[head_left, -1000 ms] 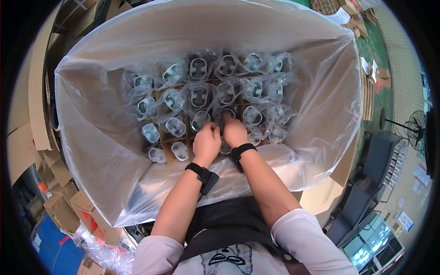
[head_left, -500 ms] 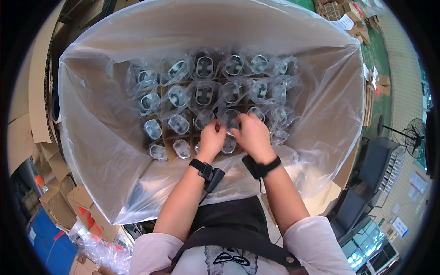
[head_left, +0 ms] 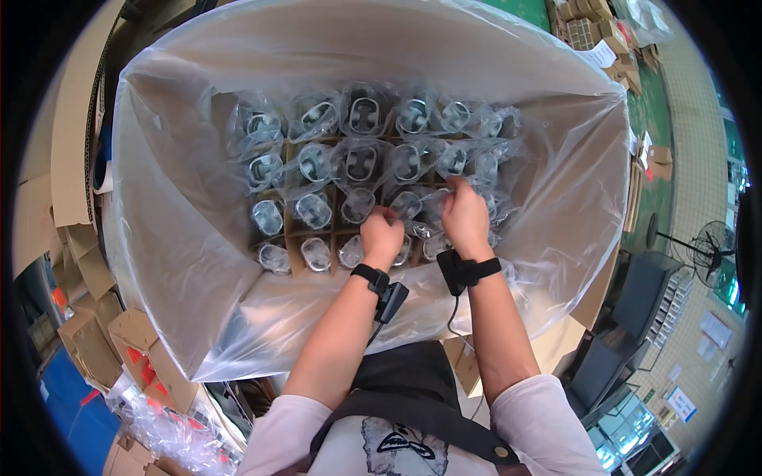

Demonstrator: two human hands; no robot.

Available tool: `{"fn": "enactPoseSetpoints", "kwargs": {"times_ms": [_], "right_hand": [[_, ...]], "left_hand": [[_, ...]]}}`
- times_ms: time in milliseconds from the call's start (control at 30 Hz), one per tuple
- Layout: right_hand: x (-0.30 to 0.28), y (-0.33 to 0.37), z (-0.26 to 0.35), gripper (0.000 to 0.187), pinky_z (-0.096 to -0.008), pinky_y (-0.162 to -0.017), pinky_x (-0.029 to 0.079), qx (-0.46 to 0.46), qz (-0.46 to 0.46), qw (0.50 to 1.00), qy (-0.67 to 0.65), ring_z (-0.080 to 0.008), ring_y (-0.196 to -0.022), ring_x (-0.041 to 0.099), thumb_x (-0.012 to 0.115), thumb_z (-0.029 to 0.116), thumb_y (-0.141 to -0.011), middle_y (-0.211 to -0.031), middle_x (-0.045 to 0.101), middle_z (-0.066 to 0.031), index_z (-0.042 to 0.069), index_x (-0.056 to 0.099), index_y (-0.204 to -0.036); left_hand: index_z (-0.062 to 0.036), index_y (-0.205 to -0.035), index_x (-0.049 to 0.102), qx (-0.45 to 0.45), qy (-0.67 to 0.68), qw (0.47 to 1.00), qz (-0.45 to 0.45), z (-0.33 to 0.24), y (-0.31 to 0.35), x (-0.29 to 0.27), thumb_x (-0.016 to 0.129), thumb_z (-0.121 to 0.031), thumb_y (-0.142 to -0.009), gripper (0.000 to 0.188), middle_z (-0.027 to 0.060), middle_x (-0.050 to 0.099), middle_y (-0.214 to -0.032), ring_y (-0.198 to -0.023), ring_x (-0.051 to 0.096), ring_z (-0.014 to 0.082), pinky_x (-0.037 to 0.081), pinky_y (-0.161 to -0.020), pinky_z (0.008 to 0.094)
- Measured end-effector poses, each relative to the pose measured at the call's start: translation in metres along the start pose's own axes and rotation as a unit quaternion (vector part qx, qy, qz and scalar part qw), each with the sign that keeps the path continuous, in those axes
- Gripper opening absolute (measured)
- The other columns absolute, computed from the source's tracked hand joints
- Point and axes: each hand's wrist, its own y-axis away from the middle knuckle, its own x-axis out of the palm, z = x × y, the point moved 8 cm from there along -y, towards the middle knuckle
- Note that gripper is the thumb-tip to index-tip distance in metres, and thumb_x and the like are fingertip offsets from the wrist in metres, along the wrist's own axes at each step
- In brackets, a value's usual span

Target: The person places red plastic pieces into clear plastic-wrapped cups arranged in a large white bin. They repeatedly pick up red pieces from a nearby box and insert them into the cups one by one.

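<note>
The silver, rounded metal part in a clear plastic bag (head_left: 406, 205) sits in the third row from the top, between my two hands. My left hand (head_left: 383, 238) is at its lower-left side, thumb and forefinger close together; I cannot tell whether they pinch the bag. My right hand (head_left: 467, 220) is to its right, fingers curled at the neighbouring part's plastic; I cannot tell whether they grip it. Similar bagged metal parts (head_left: 361, 161) are arranged in rows, separated by brown cardboard dividers (head_left: 296, 260), inside a large cardboard box lined with translucent film (head_left: 171, 238). Black straps (head_left: 485, 271) encircle both my wrists. A black fan (head_left: 706, 247) stands well apart, at right.
</note>
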Motion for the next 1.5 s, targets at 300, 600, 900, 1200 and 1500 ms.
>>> {"fn": "enactPoseSetpoints", "kwargs": {"times_ms": [300,600,900,1200,1500], "right_hand": [[0.005,0.043,0.076,0.014,-0.0444,-0.072,0.052,-0.12,-0.005,0.983,-0.136,-0.0375,-0.082,0.064,0.054,0.008,-0.084,-0.087,0.066,-0.0213,0.001,0.066,-0.087],[0.177,0.024,0.076,0.021,-0.046,-0.074,0.053,0.018,0.153,0.986,0.056,-0.0374,-0.085,0.066,0.052,0.016,-0.084,-0.088,0.067,-0.0236,0.0,0.065,-0.085],[0.128,0.048,0.062,0.027,-0.038,-0.054,0.049,0.035,0.169,0.966,-0.192,-0.0284,-0.06,0.062,0.06,0.021,-0.088,-0.067,0.063,-0.0148,-0.005,0.062,-0.091],[0.138,0.04,0.084,0.022,-0.0471,-0.074,0.053,-0.03,0.145,0.987,0.055,-0.0406,-0.081,0.065,0.065,0.02,-0.077,-0.084,0.065,-0.0251,0.001,0.064,-0.088],[0.067,0.037,0.1,0.018,-0.0472,-0.067,0.052,-0.018,0.042,0.999,0.017,-0.0399,-0.076,0.064,0.067,0.021,-0.08,-0.084,0.064,-0.0214,0.003,0.066,-0.082]], "left_hand": [[0.0,-0.096,0.063,-0.016,-0.014,0.996,0.092,0.009,0.022,-0.087,0.055,-0.026,-0.091,0.028,0.0157,0.067,-0.073,-0.059,0.065,0.0239,0.051,-0.058,0.0358],[-0.0139,-0.107,0.069,0.011,-0.096,0.979,0.177,0.051,-0.048,-0.068,0.053,-0.021,-0.081,0.031,0.0171,0.064,-0.11,-0.104,0.06,0.0357,0.048,-0.089,0.0425],[-0.0101,-0.098,0.07,0.085,-0.18,0.972,0.123,0.016,-0.021,-0.075,0.058,-0.023,-0.081,0.025,0.017,0.067,-0.096,-0.093,0.063,0.0351,0.051,-0.078,0.0432],[0.0008,-0.082,0.068,-0.051,0.021,0.998,-0.004,0.041,-0.01,-0.106,0.062,-0.023,-0.079,0.024,0.0187,0.066,-0.073,-0.071,0.066,0.0318,0.051,-0.066,0.0378],[0.0004,-0.095,0.061,-0.1,0.016,0.995,-0.014,0.024,-0.005,-0.117,0.064,-0.025,-0.076,0.032,0.0234,0.066,-0.091,-0.085,0.063,0.0413,0.05,-0.076,0.0466]]}}
